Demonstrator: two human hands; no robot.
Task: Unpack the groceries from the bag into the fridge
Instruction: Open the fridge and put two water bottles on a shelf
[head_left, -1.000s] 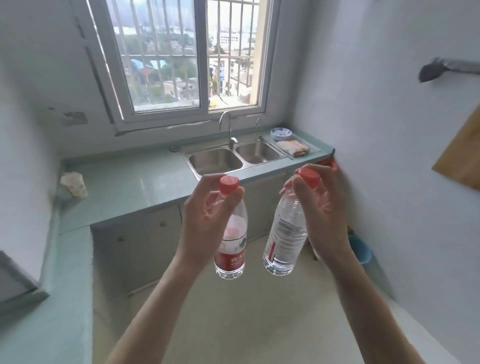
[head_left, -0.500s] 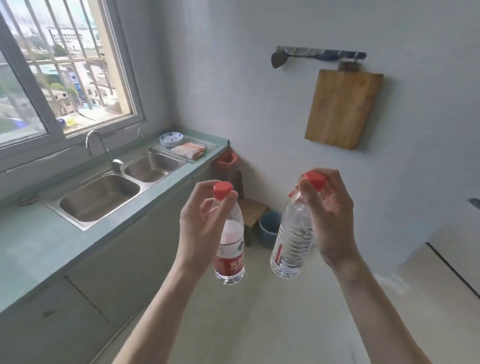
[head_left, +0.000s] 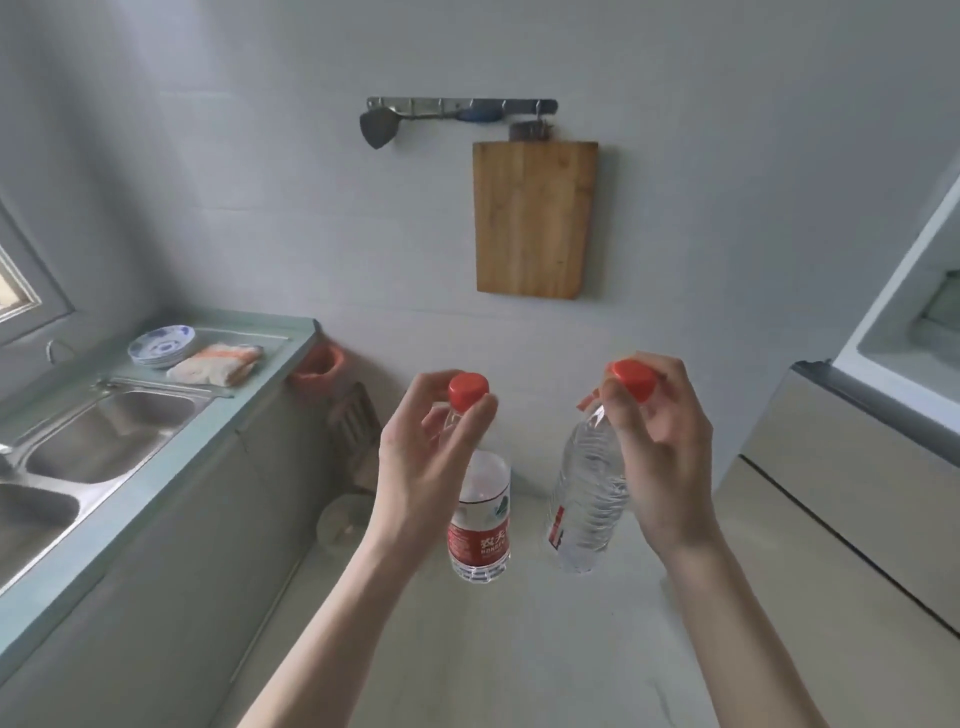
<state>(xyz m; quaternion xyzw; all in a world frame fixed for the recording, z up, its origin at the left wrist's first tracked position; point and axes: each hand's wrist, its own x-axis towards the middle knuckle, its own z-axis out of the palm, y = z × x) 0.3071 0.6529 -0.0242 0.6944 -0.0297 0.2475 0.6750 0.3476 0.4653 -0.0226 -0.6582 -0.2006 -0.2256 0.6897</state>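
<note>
Left hand (head_left: 426, 457) is pinching one bottle (head_left: 480, 519) by its neck; right hand (head_left: 660, 447) is pinching the other (head_left: 587, 499) likewise. Fridge (head_left: 852, 467) is standing right of both — swing gently; necks slip.

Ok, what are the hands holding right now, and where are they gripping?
Each holds a water bottle by the neck, under its red cap: left hand the left bottle, right hand the right bottle.
</note>
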